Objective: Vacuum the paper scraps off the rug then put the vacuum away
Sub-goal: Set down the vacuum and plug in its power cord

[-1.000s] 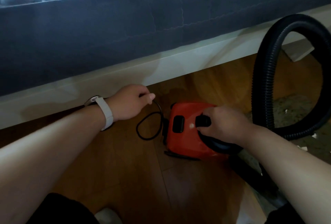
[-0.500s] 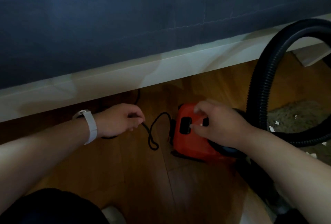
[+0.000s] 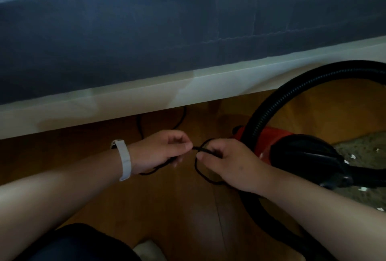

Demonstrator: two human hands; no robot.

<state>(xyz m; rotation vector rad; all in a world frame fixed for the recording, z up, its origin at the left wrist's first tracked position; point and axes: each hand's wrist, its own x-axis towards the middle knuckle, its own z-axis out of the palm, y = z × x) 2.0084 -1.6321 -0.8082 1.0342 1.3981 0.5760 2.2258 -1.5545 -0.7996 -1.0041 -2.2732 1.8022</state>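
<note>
The right hand (image 3: 229,162) had left the one vacuum (image 3: 277,134); it and the left hand (image 3: 160,151) each pinched the single cord (image 3: 200,149).

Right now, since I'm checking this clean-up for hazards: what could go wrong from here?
The thin black power cord, pinched by the left hand and right hand, runs under the white bed frame; pulling may snag it there. Its slack loop between the hands could tighten into a kink. White paper scraps lie on the speckled rug, so stowing the red canister vacuum seems premature.
</note>
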